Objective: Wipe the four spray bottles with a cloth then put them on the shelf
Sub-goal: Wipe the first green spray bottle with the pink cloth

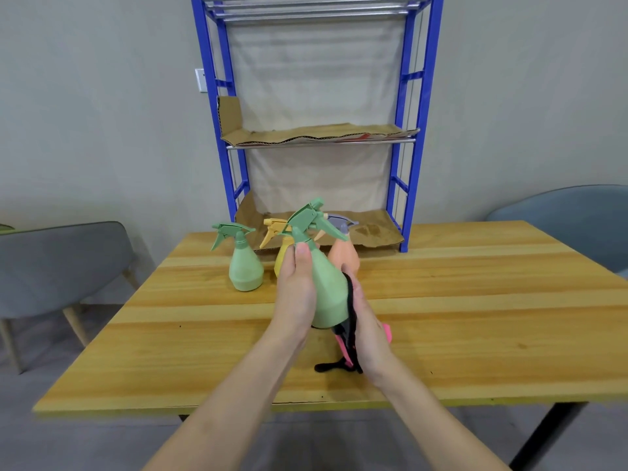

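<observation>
1 bottle under the cloth, none shelved

right hand (370, 324), fingers clamped on the cloth (352, 314), presses it to the held bottle (328, 294); left hand (294, 290) fingers wrap that bottle above the worktop (475, 300). behind stand 3 more: green bottle (245, 270), yellow bottle (282, 254), peach bottle (346, 258). the shelf (406, 232) holds no bottles; most work likely remains.

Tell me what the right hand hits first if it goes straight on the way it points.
Probably the peach spray bottle: the right hand, pressing the cloth to the held green bottle, points at it. Depth is unclear.
</observation>
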`<state>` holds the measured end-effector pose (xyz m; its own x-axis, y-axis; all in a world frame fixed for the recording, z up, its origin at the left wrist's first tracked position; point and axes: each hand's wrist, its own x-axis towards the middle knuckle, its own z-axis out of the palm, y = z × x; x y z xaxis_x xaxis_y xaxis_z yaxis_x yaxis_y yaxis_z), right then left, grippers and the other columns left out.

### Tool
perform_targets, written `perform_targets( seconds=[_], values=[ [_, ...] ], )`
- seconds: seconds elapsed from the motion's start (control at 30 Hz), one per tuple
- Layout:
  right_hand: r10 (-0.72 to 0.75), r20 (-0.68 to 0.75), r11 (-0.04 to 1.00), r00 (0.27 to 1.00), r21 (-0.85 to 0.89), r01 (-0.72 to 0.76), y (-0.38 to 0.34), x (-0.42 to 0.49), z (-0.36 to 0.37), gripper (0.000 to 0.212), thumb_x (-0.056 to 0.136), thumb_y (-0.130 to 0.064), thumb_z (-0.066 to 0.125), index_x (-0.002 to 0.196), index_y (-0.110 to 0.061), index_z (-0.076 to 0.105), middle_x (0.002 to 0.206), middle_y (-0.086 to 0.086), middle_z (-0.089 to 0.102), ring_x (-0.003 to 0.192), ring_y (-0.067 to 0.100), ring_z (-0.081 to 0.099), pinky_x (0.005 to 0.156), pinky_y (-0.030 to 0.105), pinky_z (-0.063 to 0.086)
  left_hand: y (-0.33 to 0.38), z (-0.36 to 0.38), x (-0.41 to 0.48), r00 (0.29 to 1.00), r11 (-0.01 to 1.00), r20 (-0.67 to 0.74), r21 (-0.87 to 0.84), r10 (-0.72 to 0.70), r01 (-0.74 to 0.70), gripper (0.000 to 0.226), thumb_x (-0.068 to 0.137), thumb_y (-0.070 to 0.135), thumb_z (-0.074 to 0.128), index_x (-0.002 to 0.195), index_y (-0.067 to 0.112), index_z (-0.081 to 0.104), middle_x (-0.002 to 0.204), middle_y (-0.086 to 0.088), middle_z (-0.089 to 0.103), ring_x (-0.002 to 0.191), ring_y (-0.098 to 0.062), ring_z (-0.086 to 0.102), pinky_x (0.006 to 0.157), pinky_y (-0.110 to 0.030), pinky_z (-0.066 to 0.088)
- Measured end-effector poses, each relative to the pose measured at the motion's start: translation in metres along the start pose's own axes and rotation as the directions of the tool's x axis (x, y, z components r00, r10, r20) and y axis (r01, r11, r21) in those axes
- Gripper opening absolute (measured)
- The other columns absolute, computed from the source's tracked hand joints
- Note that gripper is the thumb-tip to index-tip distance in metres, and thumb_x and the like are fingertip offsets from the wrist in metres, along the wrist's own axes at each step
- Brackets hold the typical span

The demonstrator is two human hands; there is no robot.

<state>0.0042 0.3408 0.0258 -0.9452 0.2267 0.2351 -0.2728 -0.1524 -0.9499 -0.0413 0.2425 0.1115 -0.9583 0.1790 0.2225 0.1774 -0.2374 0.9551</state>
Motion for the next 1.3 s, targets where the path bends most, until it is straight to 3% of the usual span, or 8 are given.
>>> perform_targets(
  seconds=[0.27,0.4,0.53,0.73,0.97,1.03,1.2,1.3],
  values=[
    [-0.380,0.143,0.572,0.914,-0.741,0.353,-0.016,-0.010,0.006,0.069,0.108,-0.028,0.048,0.166,-0.022,0.012,0.173,-0.014,0.007,0.159,0.005,0.004,0.129,0.025,0.011,-0.005,0.003,0.000,0.992,0.995,-0.094,-0.068,-0.078,0.071,0.035,0.111,0.041,0.036,0.119,0.019,0.062,0.115,-0.007,0.069,0.113,-0.026,0.065,0.109,-0.053,0.048],
    [-0.299,-0.014,0.847,0.954,-0.464,0.259,-0.024,-0.013,0.000,0.066,0.100,-0.032,0.063,0.158,-0.031,0.031,0.162,-0.025,0.033,0.150,-0.003,0.031,0.120,0.025,0.036,-0.004,0.002,0.000,0.992,0.990,-0.064,-0.096,-0.109,0.103,0.030,0.110,0.042,0.038,0.114,0.023,0.062,0.119,-0.010,0.069,0.116,-0.027,0.065,0.108,-0.053,0.049],
    [-0.265,-0.099,0.903,0.959,-0.375,0.211,-0.019,-0.012,0.004,0.044,0.108,-0.038,0.045,0.151,-0.030,0.042,0.158,-0.032,0.036,0.149,-0.006,0.031,0.123,0.040,0.035,-0.004,0.004,-0.001,0.992,0.987,-0.049,-0.111,-0.118,0.112,0.030,0.111,0.041,0.038,0.119,0.022,0.060,0.120,-0.007,0.069,0.116,-0.023,0.066,0.108,-0.048,0.050],
    [-0.352,0.058,0.634,0.934,-0.719,0.284,-0.008,-0.008,-0.003,0.061,0.109,-0.029,0.044,0.164,-0.025,0.018,0.169,-0.017,0.020,0.155,-0.002,0.016,0.128,0.029,0.020,-0.008,0.005,-0.002,0.989,0.985,-0.083,-0.133,-0.122,0.111,0.030,0.111,0.040,0.037,0.116,0.022,0.060,0.117,-0.009,0.067,0.112,-0.025,0.065,0.105,-0.047,0.052],
    [-0.119,-0.023,0.908,0.993,-0.407,0.099,-0.027,-0.014,0.002,0.051,0.104,-0.050,0.029,0.149,-0.033,0.044,0.124,-0.030,0.067,0.119,-0.013,0.059,0.103,0.019,0.050,-0.005,0.006,-0.001,0.994,0.989,-0.102,-0.150,-0.034,0.019,0.035,0.112,0.040,0.034,0.110,0.025,0.066,0.109,-0.002,0.070,0.106,-0.020,0.065,0.104,-0.046,0.051],
    [-0.129,0.039,0.883,0.991,-0.451,0.132,-0.030,-0.016,0.007,0.042,0.112,-0.039,0.027,0.151,-0.027,0.038,0.130,-0.026,0.061,0.111,-0.023,0.056,0.091,0.006,0.047,-0.003,0.007,0.003,0.994,0.994,-0.107,-0.113,-0.001,-0.011,0.038,0.111,0.044,0.033,0.110,0.024,0.065,0.110,-0.004,0.070,0.109,-0.025,0.065,0.107,-0.050,0.050],
    [-0.327,0.086,0.637,0.941,-0.716,0.287,-0.021,-0.014,0.008,0.065,0.107,-0.036,0.041,0.163,-0.027,0.009,0.165,-0.020,0.015,0.154,-0.001,0.016,0.126,0.026,0.023,-0.004,0.011,0.008,0.993,0.999,-0.121,-0.031,0.011,-0.014,0.040,0.111,0.042,0.031,0.106,0.017,0.061,0.100,-0.006,0.064,0.094,-0.019,0.062,0.096,-0.047,0.051],
    [-0.229,0.057,0.828,0.972,-0.514,0.225,-0.023,-0.015,0.005,0.053,0.111,-0.037,0.036,0.160,-0.035,0.017,0.160,-0.020,0.030,0.146,-0.009,0.030,0.123,0.023,0.030,-0.005,0.007,0.008,0.995,0.999,-0.097,-0.041,0.030,-0.034,0.039,0.111,0.042,0.033,0.106,0.018,0.062,0.103,-0.009,0.066,0.098,-0.023,0.063,0.100,-0.052,0.051]
  ],
)
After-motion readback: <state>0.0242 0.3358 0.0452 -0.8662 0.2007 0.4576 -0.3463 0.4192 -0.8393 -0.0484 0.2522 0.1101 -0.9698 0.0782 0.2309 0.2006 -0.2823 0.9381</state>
